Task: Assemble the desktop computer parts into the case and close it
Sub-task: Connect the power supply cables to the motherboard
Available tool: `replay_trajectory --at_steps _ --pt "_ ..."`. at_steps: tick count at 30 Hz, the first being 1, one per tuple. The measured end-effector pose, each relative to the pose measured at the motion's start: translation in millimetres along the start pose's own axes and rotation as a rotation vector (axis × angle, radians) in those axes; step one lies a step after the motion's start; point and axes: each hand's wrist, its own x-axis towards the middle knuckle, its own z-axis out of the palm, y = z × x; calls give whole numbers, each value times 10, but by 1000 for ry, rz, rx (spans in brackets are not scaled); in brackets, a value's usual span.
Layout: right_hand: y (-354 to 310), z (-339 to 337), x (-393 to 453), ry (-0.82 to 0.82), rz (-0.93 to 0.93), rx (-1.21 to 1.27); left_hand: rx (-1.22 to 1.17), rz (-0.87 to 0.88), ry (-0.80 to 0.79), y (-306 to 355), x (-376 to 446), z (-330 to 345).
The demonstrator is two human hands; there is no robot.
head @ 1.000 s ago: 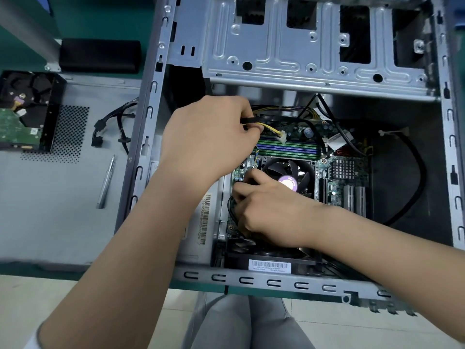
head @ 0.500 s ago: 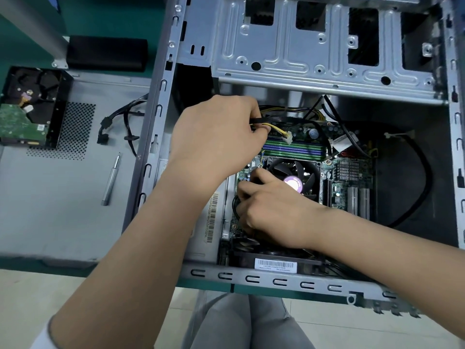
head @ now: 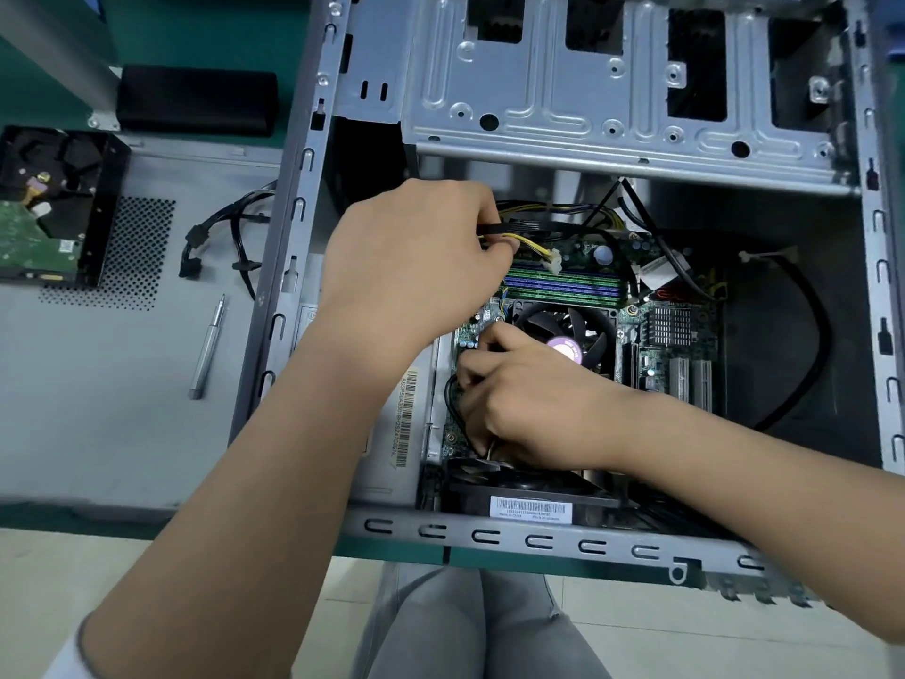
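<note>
Here the open computer case (head: pixel 538 539) lies on its side on the green table (head: pixel 205 36), filling most of the view. Its far half holds a bare metal drive cage (head: pixel 612 85). Below that, on the case floor, sits the motherboard (head: pixel 671 335), with green and purple memory slots (head: pixel 563 286) along its far edge and a black cooler fan (head: pixel 578 330) with a pink hub near the middle. A black fan unit with a barcode label (head: pixel 531 508) sits against the near wall of the case. A thick black cable (head: pixel 813 335) loops across the dark floor on the right.

The left hand (head: pixel 411 257) is curled around a bundle of black and yellow power wires (head: pixel 534 237) ending in a small white connector (head: pixel 553 261) above the memory slots. The right hand (head: pixel 534 399) has its fingers bent down onto the board beside the fan, at a thin black wire (head: pixel 453 404); whether it grips that wire I cannot tell.

Left of the case, the grey side panel (head: pixel 98 409) lies flat on the table. On it rest a hard drive (head: pixel 44 208), circuit board up, a loose black cable (head: pixel 220 242) and a silver screwdriver (head: pixel 208 347). A black block (head: pixel 196 98) sits beyond the panel. Pale floor tiles (head: pixel 59 570) show below the table edge.
</note>
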Motion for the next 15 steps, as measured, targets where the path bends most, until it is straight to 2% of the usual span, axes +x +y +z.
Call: replay_trajectory --at_steps 15 --pt "-5 4 6 -8 -4 -30 4 12 4 -7 3 4"
